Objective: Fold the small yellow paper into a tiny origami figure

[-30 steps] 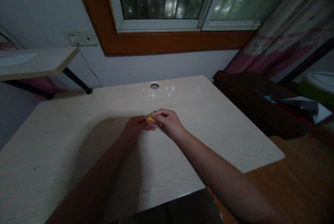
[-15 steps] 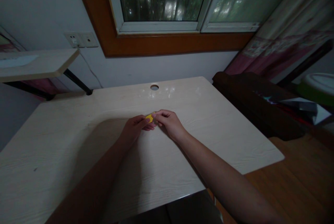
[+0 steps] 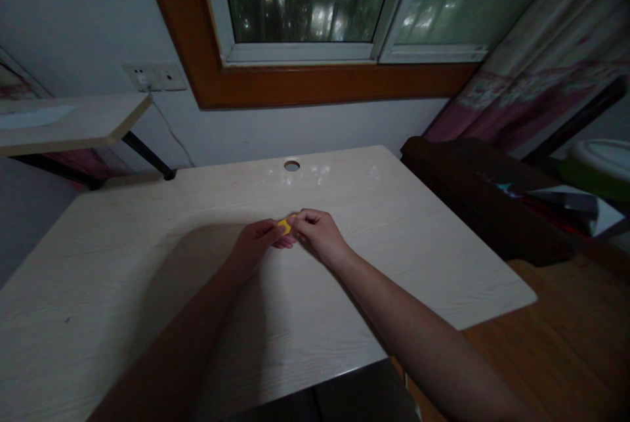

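Note:
Both hands meet over the middle of a pale wood-grain table (image 3: 403, 245). Between them is a small flat yellow piece (image 3: 285, 226), partly covered by fingers, so its kind cannot be made out. My left hand (image 3: 256, 239) pinches its left side with the thumb on top and the fingers curled beneath. Thumb and fingertips of my right hand (image 3: 317, 232) are closed on its right end.
A round cable hole (image 3: 292, 165) is near the table's back edge. At left a raised shelf (image 3: 73, 123) stands on black legs (image 3: 147, 154). Behind are a window (image 3: 305, 51) and a wall socket (image 3: 155, 77). Dark brown furniture (image 3: 457, 192) stands at right, beside a curtain (image 3: 512, 81).
The yellow piece looks slightly turned between the fingers, and the right fingertips cover its end a little differently. Both hands stay in nearly the same place.

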`<state>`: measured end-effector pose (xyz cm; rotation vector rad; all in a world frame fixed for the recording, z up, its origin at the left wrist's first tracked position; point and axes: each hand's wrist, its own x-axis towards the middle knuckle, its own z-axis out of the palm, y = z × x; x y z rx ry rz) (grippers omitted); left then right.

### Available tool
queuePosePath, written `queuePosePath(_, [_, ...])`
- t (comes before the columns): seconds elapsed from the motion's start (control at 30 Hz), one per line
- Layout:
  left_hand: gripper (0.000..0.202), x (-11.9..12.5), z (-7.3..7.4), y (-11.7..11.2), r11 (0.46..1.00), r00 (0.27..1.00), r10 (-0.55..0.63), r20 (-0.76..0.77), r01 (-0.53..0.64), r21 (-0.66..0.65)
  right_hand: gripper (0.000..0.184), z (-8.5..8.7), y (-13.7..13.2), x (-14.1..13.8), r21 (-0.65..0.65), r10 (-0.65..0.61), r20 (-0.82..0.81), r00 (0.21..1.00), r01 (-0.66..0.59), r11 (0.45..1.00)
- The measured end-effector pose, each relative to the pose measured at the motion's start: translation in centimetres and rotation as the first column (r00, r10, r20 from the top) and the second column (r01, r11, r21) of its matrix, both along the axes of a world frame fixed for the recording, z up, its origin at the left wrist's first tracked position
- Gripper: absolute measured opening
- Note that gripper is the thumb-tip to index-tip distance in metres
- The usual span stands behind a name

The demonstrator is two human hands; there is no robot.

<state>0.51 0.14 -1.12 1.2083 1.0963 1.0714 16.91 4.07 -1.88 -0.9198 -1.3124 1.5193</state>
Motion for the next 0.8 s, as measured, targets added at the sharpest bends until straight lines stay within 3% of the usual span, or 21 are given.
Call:
queuePosePath(0.47, [0.028, -0.2, 0.1, -0.3, 1.0, 1.0, -0.015, 0.017, 0.015, -0.02, 0.033, 1.2, 0.2, 0.6, 0.011, -0.111, -0.015, 0.994, 0.111, 0.994])
queuePosePath(0.67, [0.03, -0.2, 0.1, -0.1, 1.0, 1.0, -0.006, -0.01, 0.006, -0.015, 0.031, 0.8, 0.1, 0.4, 0.011, 0.043, 0.033, 0.999, -0.044, 0.999])
queuePosePath(0.8, [0.036, -0.2, 0.0, 0.0, 0.999, 0.999, 0.025, 0.045, -0.024, -0.022, 0.027, 0.7, 0.1, 0.3, 0.0, 0.013, 0.006, 1.0, -0.013, 1.0])
